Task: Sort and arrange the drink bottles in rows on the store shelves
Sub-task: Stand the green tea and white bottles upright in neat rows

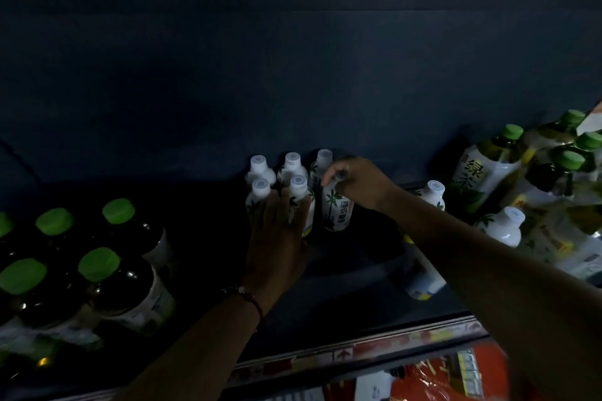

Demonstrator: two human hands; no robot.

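Several small white bottles with palm-tree labels stand in a tight cluster at the middle of a dark shelf. My left hand lies flat with straight fingers against the front two bottles of the cluster. My right hand grips the top of another white palm-label bottle, which stands upright at the cluster's right side. Two more white bottles stand further right, partly behind my right forearm.
Dark bottles with green caps fill the shelf's left side. Green-tea bottles with green caps lean in a wrapped pack at the right. A price strip runs along the shelf's front edge, with red packages below.
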